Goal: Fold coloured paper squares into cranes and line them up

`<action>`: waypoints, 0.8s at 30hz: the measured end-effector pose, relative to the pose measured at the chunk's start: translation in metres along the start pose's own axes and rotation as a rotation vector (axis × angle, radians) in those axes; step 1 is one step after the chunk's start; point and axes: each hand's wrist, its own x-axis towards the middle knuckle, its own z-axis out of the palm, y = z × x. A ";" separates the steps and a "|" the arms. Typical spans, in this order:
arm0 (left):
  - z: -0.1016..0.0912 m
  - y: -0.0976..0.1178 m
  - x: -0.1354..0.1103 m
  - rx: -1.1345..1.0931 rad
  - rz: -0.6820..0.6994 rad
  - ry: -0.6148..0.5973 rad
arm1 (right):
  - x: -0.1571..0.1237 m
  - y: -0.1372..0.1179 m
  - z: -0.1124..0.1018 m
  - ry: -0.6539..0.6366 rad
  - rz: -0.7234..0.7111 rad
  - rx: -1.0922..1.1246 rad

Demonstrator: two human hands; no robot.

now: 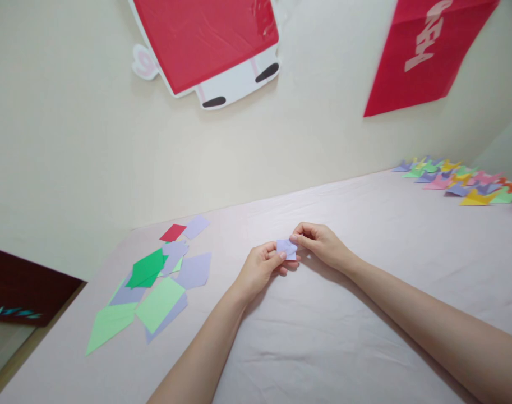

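A small folded piece of lavender paper (286,250) is held between my two hands, above the pale cloth-covered surface. My left hand (267,264) grips it from the left, thumb on top and fingers beneath. At its upper right corner, my right hand (317,240) pinches the edge between thumb and forefinger. Creases show on the paper's face, but its exact folded form is too small to make out.
Loose paper sheets in green (148,269), light green (160,303), lavender (194,270) and red (173,232) lie at left. Several folded colourful paper pieces (461,180) stand in rows at far right. A wall (314,140) with red hangings (432,56) rises behind.
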 end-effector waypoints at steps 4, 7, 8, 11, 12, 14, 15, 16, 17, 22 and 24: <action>0.001 0.002 0.000 0.035 -0.005 0.018 | 0.000 -0.001 0.002 0.009 0.001 0.013; 0.005 -0.002 0.002 0.067 0.017 0.105 | -0.004 -0.004 0.007 -0.027 0.019 0.062; 0.007 -0.004 0.003 0.065 0.031 0.134 | -0.005 -0.004 0.009 -0.055 0.034 0.089; 0.010 -0.010 0.004 0.034 0.066 0.191 | -0.007 -0.005 0.013 -0.106 0.066 0.119; 0.010 -0.011 0.004 0.023 0.069 0.195 | -0.007 -0.004 0.012 -0.106 0.066 0.100; 0.010 -0.012 0.004 0.000 0.067 0.203 | -0.004 -0.003 0.006 -0.076 0.058 0.047; 0.009 -0.012 0.004 -0.011 0.067 0.213 | -0.002 -0.002 0.002 -0.046 0.051 0.027; 0.009 -0.012 0.003 -0.022 0.068 0.227 | 0.000 -0.001 -0.003 -0.003 0.044 0.014; 0.008 -0.011 0.003 -0.032 0.071 0.245 | 0.002 -0.001 -0.007 0.052 0.032 0.006; 0.007 -0.009 0.001 -0.021 0.081 0.250 | 0.003 -0.002 -0.005 0.094 -0.016 0.070; 0.008 -0.008 0.001 0.004 0.096 0.230 | -0.001 -0.004 0.004 -0.046 0.006 0.158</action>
